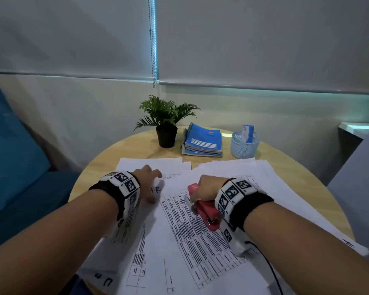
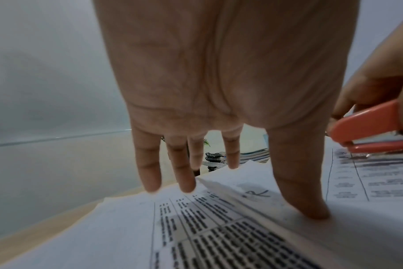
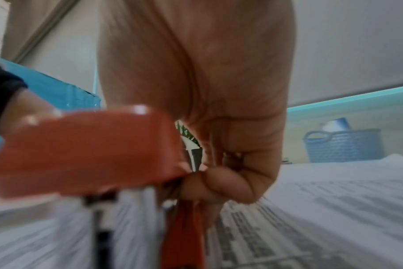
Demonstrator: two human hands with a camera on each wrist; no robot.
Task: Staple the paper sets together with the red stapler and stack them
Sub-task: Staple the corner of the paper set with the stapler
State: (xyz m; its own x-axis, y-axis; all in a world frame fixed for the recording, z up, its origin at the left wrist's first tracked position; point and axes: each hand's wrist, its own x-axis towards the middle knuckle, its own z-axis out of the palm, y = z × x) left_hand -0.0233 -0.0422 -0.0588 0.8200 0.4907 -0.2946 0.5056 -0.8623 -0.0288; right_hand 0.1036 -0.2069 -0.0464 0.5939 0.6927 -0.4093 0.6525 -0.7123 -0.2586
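Round and pale, the wooden table (image 1: 119, 150) stood before drawn grey blinds and carried a potted fern (image 1: 166, 122), a stack of blue notebooks (image 1: 202, 141) and a mesh pen cup (image 1: 244, 145) along its far edge. Printed paper sets (image 1: 200, 241) covered the near half in loose overlap. The left hand (image 1: 147, 184) lay spread, fingers (image 2: 182, 174) straight, pressing the upper corner of one sheet flat. The right hand (image 1: 205, 189) was curled around the red stapler (image 1: 207, 211), which lay over the printed table on the top sheet; whether paper sat between its jaws could not be told.

For a clean staple, the sheets of one set should first be squared at the corner so that no edge strays. The stapler mouth should then slide fully over that corner, at a slight angle, and be squeezed in one firm stroke while the spread hand keeps the set from shifting. Neighbouring sheets overlapped closely, so a stray page could probably be caught by mistake
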